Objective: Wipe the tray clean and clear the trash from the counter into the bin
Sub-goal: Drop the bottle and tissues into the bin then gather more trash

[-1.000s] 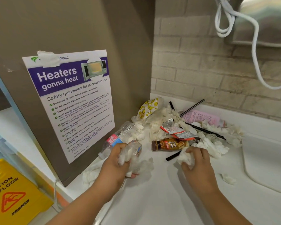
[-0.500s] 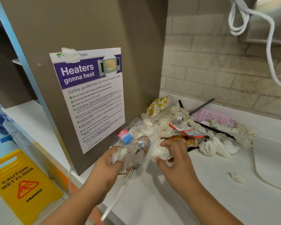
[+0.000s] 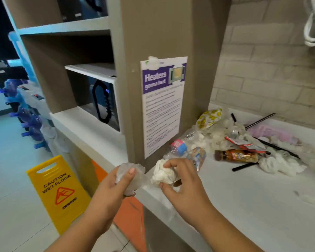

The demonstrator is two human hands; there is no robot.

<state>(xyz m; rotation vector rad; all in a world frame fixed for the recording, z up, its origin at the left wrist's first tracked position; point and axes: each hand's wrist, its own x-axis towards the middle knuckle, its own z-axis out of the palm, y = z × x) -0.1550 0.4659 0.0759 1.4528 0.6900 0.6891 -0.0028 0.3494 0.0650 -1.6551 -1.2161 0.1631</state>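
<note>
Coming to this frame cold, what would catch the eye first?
Centre frame, the left hand grips a crumpled clear wad and the right hand pinches a white tissue ball at the counter's near corner. Behind them a heap of trash sits in the counter's back corner by the brick wall, a brown bottle lying on its side at its front. Lower left, a yellow wet-floor sign stands on the floor.
</note>
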